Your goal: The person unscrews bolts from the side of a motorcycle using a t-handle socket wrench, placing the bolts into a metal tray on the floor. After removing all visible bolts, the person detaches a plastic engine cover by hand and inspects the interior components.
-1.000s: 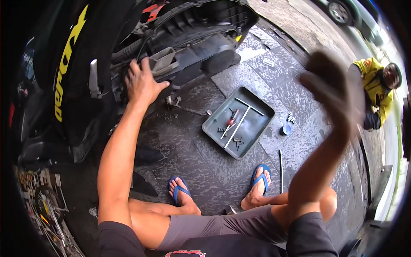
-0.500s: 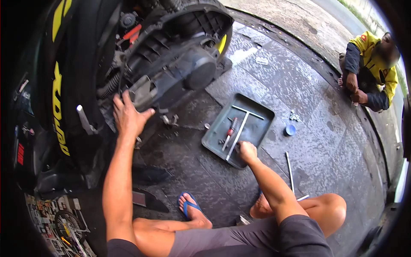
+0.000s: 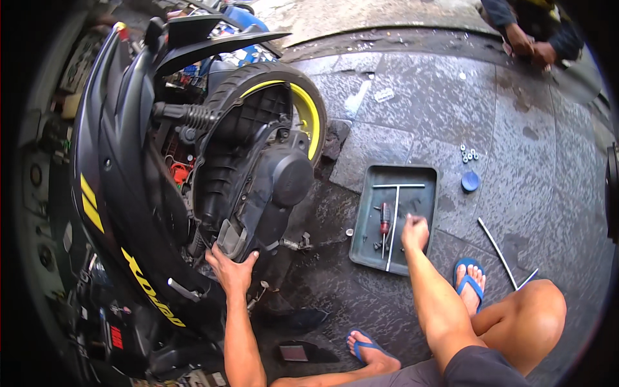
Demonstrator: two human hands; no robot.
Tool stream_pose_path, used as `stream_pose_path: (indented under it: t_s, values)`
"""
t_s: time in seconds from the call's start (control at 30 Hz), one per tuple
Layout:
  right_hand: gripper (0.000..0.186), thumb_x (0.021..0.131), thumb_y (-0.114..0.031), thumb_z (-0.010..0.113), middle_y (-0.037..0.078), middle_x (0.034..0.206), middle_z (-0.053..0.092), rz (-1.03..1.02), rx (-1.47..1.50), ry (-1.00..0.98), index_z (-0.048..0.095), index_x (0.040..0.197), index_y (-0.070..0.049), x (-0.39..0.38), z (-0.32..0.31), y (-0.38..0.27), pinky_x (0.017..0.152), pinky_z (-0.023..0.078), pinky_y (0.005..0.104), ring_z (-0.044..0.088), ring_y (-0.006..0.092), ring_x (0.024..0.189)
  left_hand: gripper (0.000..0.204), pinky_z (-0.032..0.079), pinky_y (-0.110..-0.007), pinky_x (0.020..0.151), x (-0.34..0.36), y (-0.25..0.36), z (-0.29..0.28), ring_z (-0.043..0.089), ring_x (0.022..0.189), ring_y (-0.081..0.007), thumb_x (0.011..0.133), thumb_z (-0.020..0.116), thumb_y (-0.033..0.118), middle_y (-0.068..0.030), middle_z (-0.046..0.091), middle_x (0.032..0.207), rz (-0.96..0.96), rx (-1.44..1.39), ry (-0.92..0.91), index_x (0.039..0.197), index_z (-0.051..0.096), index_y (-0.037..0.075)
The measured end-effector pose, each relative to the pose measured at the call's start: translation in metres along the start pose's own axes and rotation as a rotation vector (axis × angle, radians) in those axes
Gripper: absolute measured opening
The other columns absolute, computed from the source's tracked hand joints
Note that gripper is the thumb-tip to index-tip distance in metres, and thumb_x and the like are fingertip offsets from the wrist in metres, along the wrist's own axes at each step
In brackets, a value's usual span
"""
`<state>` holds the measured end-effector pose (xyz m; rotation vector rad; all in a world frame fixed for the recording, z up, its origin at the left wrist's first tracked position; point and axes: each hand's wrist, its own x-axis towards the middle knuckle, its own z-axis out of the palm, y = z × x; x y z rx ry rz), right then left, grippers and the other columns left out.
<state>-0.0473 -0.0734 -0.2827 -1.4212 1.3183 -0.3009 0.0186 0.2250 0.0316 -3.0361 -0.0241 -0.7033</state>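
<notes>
My left hand [image 3: 232,267] rests with fingers apart at the lower end of the black engine casing [image 3: 261,187] of a scooter. By its fingertips is a grey metal flap-like part [image 3: 230,240]. My right hand [image 3: 416,231] is over the right side of a dark shallow tray [image 3: 435,187], its fingers closed; whatever they may hold is too small or hidden to tell. Inside the tray lie a T-handle wrench [image 3: 395,213], a red and black screwdriver [image 3: 385,219] and a few small dark fasteners [image 3: 378,246].
The black scooter body [image 3: 122,193] stands along the left, its rear tyre [image 3: 248,76] behind the casing. Right of the tray are a blue round cap [image 3: 470,181], several nuts [image 3: 469,153] and an L-shaped bar [image 3: 496,251]. A co-worker's hands [image 3: 530,48] show at far right.
The view has shifted, showing more of the scooter and its rear wheel. My right hand has moved from the tray's near right edge further over its inside. My left hand stays at the casing.
</notes>
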Motion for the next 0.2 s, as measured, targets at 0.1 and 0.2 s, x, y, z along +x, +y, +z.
stream_pose_path:
  t_s: [0.1,0.2]
  values:
    - [0.023,0.085,-0.024,0.069,0.011,0.08,0.067,-0.018,0.387,-0.163,0.061,0.09,-0.002,-0.027,0.044,-0.039,0.07,0.051,0.0394,0.064,0.0216,0.072,0.101,0.036,-0.049,0.105,0.001,0.008,0.004,0.039,0.126,-0.0455,0.06,0.089,0.029,-0.0277,0.032,0.136,0.025,-0.026,-0.036,0.136,0.031,-0.003]
    - [0.03,0.085,-0.023,0.073,0.009,0.083,0.064,0.208,0.788,-0.534,0.059,0.106,-0.006,-0.102,0.07,-0.101,0.072,0.056,0.0404,0.063,0.0205,0.074,0.101,0.035,-0.049,0.106,0.002,0.01,0.002,0.037,0.127,-0.0455,0.062,0.088,0.029,-0.0276,0.03,0.138,0.013,-0.017,-0.07,0.138,0.03,-0.003]
